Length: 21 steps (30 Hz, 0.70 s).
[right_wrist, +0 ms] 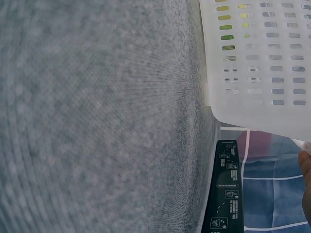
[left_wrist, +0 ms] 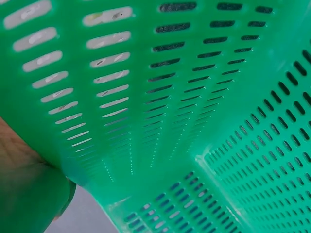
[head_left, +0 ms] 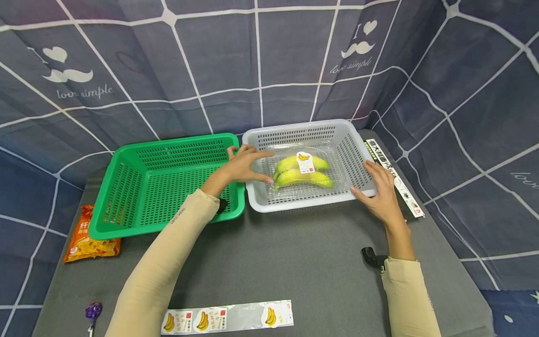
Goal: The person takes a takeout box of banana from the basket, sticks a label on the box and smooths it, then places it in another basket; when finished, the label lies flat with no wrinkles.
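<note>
A clear plastic box of bananas point(head_left: 303, 171) with a white banana sticker point(head_left: 305, 162) on its lid lies inside the white basket point(head_left: 294, 205). My left hand point(head_left: 242, 164) is over the basket's left rim, thumb and index finger spread toward the box. At the basket's right front corner is my right hand point(head_left: 379, 192), its thumb by the front rim and its fingers along the right side; contact is hard to judge. The green basket point(head_left: 168, 229) stands left, under my left wrist, and its slotted wall point(left_wrist: 160, 87) fills the left wrist view.
An orange snack bag point(head_left: 92, 236) lies partly under the green basket's left corner. A dark pasta box point(head_left: 396, 180) is right of the white basket. Near the front lie a strip of banana stickers point(head_left: 248, 317) and a purple lollipop point(head_left: 93, 311). Curtains point(head_left: 227, 56) hang behind.
</note>
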### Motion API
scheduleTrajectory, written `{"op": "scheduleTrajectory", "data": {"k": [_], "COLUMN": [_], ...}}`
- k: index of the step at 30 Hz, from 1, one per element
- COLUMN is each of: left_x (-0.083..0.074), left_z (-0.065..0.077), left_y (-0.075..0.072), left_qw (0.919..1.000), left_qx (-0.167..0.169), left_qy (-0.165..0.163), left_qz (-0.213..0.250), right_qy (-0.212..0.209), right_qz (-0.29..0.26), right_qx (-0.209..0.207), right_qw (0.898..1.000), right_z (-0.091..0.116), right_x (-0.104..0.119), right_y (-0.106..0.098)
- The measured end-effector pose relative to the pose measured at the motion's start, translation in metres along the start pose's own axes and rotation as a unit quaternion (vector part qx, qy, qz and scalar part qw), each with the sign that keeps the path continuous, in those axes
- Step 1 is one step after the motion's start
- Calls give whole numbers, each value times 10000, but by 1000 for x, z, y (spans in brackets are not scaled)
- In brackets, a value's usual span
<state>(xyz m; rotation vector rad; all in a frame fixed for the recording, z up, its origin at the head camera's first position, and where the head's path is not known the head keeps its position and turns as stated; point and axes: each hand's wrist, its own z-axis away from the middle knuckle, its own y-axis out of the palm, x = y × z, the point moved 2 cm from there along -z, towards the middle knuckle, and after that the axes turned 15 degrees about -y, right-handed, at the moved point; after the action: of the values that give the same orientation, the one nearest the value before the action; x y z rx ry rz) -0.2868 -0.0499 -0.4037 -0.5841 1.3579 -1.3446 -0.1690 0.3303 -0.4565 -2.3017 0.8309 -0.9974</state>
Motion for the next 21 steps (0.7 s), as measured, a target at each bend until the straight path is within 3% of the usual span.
{"op": "scheduleTrajectory", "data": {"k": [5,8,12,17,21], "left_x": [0,-3,-3,1,5], "left_z": [8,20,46,78,105], "left_y": [-10,-23,-36,-40,-41], "left_qw": [9998,9995,9977,9920,9898], "left_qx": [39,-65,-334,-644,-932], "left_qy": [103,158,375,674,612], "left_qz": [173,284,455,848,888], "right_qy": [-32,3,42,-2,-85], "right_qz": [15,38,73,104,125], "right_qx": [-12,-21,-1,27,27], "right_qw": [10000,10000,10000,9999,9999], "right_z": [0,1,3,3,2], "right_x": [2,3,3,4,6], "right_y": [0,-2,-3,-3,-2]}}
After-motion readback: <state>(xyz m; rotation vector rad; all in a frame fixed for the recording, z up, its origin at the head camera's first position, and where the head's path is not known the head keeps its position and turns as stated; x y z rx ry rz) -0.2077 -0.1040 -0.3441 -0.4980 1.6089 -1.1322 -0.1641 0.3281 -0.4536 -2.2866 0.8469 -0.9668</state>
